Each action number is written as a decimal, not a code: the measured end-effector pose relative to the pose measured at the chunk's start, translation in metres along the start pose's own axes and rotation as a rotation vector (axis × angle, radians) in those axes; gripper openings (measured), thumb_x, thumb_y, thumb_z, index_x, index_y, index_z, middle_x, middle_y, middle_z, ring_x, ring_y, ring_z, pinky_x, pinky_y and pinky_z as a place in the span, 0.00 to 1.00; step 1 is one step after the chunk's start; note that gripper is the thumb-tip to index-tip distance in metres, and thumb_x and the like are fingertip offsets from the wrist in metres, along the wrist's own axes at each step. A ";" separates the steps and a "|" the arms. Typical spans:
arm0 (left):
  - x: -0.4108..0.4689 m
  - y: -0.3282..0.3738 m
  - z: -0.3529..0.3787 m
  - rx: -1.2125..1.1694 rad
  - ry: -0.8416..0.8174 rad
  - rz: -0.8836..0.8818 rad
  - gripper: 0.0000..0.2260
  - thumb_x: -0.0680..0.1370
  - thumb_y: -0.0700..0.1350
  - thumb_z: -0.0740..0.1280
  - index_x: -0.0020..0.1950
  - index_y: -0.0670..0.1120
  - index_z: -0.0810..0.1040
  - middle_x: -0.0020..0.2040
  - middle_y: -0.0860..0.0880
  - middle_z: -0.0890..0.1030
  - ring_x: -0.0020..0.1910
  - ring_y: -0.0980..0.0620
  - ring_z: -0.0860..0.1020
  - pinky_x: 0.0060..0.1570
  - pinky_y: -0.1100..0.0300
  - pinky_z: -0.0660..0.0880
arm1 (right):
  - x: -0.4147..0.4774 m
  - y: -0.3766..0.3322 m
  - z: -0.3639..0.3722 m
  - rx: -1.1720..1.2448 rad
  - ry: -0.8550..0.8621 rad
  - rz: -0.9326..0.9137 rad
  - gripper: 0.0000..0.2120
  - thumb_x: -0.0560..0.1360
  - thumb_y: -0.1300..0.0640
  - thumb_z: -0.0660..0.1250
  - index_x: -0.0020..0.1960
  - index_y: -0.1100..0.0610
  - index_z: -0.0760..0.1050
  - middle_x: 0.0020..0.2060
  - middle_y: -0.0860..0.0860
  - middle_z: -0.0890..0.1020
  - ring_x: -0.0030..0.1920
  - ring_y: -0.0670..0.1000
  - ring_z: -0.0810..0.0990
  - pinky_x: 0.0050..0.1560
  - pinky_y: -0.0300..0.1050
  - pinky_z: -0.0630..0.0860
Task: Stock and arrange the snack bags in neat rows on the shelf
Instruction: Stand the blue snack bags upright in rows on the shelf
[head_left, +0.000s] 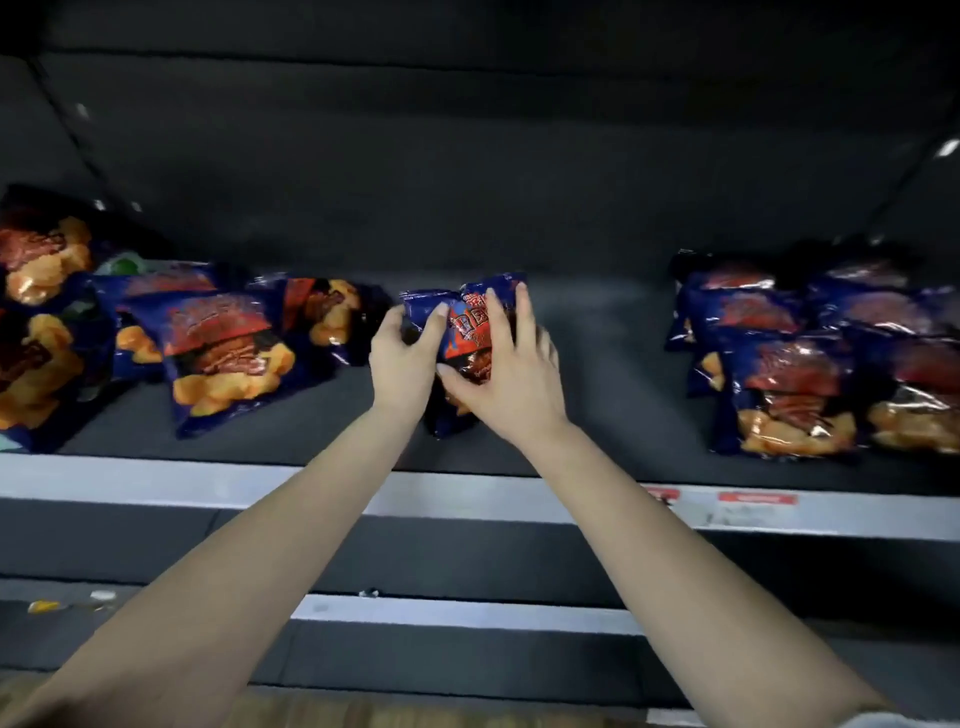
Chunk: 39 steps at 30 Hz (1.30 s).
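Note:
A blue snack bag (470, 325) with red and orange print stands in the middle of the dark shelf (597, 364). My left hand (402, 358) grips its left edge, thumb on the front. My right hand (506, 374) wraps over its front and right side, fingers curled round it. Loose, tilted bags of the same kind (223, 353) lie in a heap to the left. Further bags (789, 384) lie overlapped in rows to the right. The lower part of the held bag is hidden behind my hands.
The shelf's pale front rail (260, 486) carries red price labels (756, 498) at the right. A lower shelf (467, 613) sits below, with small scraps (44, 605) at its left. Bare shelf surface lies on both sides of the held bag.

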<state>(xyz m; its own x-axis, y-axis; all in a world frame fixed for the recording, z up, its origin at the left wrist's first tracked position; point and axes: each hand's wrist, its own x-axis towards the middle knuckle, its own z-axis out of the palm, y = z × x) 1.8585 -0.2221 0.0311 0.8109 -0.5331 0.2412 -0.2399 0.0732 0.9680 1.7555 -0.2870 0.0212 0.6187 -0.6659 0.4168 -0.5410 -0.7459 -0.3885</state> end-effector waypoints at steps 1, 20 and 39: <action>-0.001 0.001 0.011 -0.010 -0.033 -0.009 0.06 0.77 0.49 0.67 0.46 0.46 0.76 0.42 0.52 0.80 0.39 0.63 0.78 0.42 0.69 0.73 | -0.003 0.007 -0.003 -0.009 -0.017 0.048 0.48 0.68 0.33 0.65 0.78 0.51 0.46 0.77 0.54 0.45 0.71 0.62 0.60 0.70 0.59 0.60; -0.008 -0.023 0.113 0.899 -0.488 0.162 0.19 0.79 0.41 0.55 0.70 0.40 0.65 0.69 0.39 0.67 0.68 0.36 0.64 0.69 0.47 0.59 | -0.029 0.094 -0.049 -0.128 0.156 0.360 0.38 0.73 0.44 0.66 0.77 0.48 0.51 0.77 0.56 0.45 0.70 0.63 0.58 0.64 0.63 0.64; 0.001 -0.035 0.110 1.081 -0.488 0.314 0.18 0.81 0.49 0.52 0.70 0.48 0.68 0.71 0.49 0.67 0.70 0.44 0.63 0.71 0.48 0.51 | 0.058 0.111 -0.009 -0.185 0.323 0.396 0.27 0.75 0.51 0.65 0.72 0.54 0.64 0.73 0.60 0.61 0.63 0.66 0.68 0.52 0.65 0.71</action>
<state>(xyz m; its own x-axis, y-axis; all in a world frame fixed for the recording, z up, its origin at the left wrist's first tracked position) 1.8086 -0.3180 -0.0097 0.4088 -0.8951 0.1780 -0.8967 -0.3576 0.2611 1.7266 -0.4085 0.0097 0.1566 -0.8453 0.5109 -0.8064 -0.4081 -0.4280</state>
